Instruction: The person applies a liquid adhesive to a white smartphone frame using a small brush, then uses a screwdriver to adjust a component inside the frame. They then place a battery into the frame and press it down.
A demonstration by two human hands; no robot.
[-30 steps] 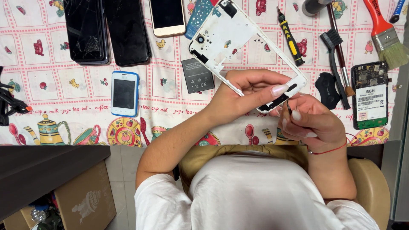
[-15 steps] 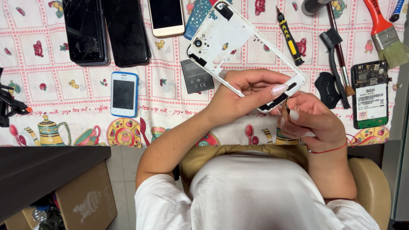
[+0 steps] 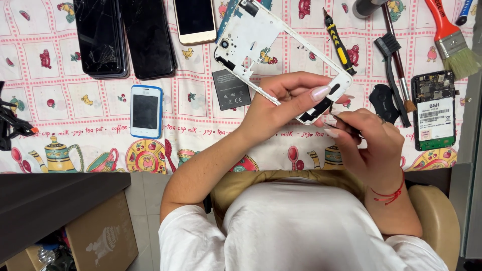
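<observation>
Left hand [image 3: 281, 103]: closed around the near end of the white phone frame [image 3: 281, 47], thumb on top, fingers curled beneath it.
Right hand [image 3: 369, 145]: pinched shut on a thin dark tool; the tool is mostly hidden by the fingers, so its kind is hard to tell, possibly tweezers or a pick.
Where the frame is: lifted at its near end above the patterned tablecloth [image 3: 75, 125], in front of the person's chest.
Long axis: runs diagonally, from the gripped end near the right hand up and away to the far left, where the camera hole sits.
Which hand is nearer: the left carries the frame; the right sits just beside its lower corner, tool tip meeting the dark slot at that end.
Just beyond the left hand: a dark flat battery [image 3: 231, 90] on the cloth.
To the left: a small white and blue phone [image 3: 146, 111], two black phones [image 3: 125, 37].
To the right: a yellow-handled screwdriver [image 3: 339, 42], brushes, an opened phone [image 3: 434, 110] showing its board.
</observation>
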